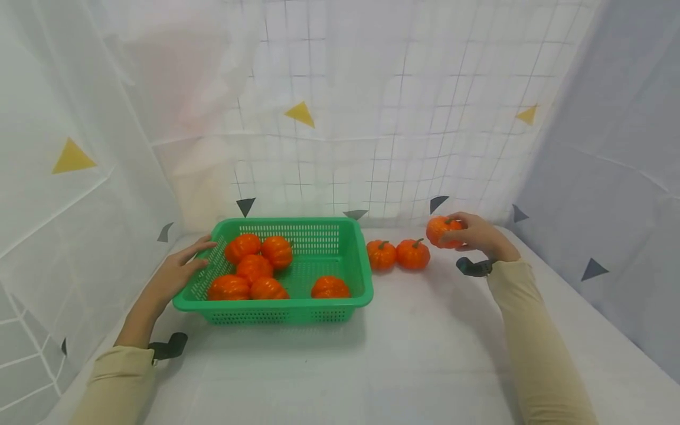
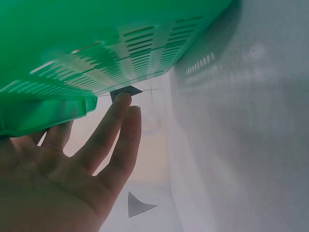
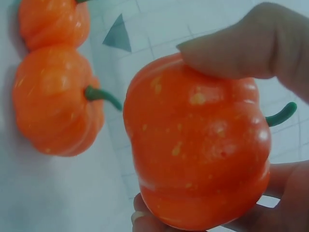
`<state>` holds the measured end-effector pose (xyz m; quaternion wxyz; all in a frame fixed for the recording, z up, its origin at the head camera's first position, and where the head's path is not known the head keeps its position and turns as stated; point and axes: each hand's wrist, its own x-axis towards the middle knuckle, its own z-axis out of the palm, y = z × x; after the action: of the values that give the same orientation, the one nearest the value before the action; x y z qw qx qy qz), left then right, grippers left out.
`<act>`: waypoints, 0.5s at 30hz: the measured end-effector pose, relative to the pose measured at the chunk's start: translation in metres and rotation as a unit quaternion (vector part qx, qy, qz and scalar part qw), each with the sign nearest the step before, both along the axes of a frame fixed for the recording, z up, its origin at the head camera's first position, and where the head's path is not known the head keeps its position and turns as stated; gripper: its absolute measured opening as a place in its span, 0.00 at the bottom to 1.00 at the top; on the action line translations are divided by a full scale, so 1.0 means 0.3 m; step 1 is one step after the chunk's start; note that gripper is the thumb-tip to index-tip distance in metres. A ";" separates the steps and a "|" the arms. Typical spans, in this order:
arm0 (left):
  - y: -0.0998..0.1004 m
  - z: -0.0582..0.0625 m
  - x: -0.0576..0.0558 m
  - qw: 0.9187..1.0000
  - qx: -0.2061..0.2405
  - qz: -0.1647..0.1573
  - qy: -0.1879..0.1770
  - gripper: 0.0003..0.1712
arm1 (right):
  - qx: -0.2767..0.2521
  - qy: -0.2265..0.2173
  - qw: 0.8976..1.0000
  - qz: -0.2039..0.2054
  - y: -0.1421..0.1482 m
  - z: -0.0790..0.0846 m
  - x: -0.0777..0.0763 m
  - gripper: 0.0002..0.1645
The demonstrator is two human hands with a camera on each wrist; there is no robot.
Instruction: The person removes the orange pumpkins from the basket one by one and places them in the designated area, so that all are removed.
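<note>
Desk (image 1: 425, 348) in my head view carries a green basket (image 1: 273, 304), where the left grip (image 1: 170, 277) rests wide, fingers (image 2: 126, 145) spread at the left rim (image 1: 183, 297); my left wrist view alone shows two of them reaching below that rim outside the slotted wall (image 2: 140, 48). Off to the right, the right grip (image 1: 480, 236) holds one pumpkin (image 1: 440, 231) above the desk, while six pumpkins (image 1: 255, 268) lie in the basket and two loose pumpkins (image 1: 412, 255) stand side by side just beyond its right rim (image 1: 363, 265). Only my right wrist view clearly shows the held one's yellow flecks (image 3: 198, 98).
</note>
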<state>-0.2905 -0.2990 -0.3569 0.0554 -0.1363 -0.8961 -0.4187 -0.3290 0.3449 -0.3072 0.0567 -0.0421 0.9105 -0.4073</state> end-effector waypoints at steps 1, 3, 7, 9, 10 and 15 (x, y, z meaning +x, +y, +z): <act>0.000 0.000 0.000 1.000 0.000 0.000 0.000 0.30 | -0.002 -0.001 1.000 0.000 0.006 -0.005 -0.003 0.44; -0.001 0.001 -0.001 1.000 0.001 -0.001 0.000 0.30 | -0.005 -0.002 1.000 -0.004 0.017 -0.015 -0.011 0.45; -0.002 0.000 0.002 1.000 0.005 -0.002 0.000 0.30 | -0.003 -0.006 1.000 -0.014 0.036 -0.039 -0.025 0.47; -0.002 0.000 0.005 1.000 0.007 -0.004 0.001 0.30 | 0.004 -0.009 1.000 -0.021 0.043 -0.054 -0.032 0.47; -0.002 0.001 0.007 1.000 0.008 -0.005 0.002 0.30 | 0.006 -0.012 1.000 -0.025 0.045 -0.062 -0.035 0.48; 0.001 0.004 0.008 1.000 0.005 -0.008 0.004 0.30 | 0.016 -0.022 0.999 -0.037 0.057 -0.100 -0.045 0.51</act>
<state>-0.2881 -0.2986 -0.3556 0.0562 -0.1444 -0.8928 -0.4230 -0.3423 0.3620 -0.3372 0.0623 0.0013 0.9164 -0.3954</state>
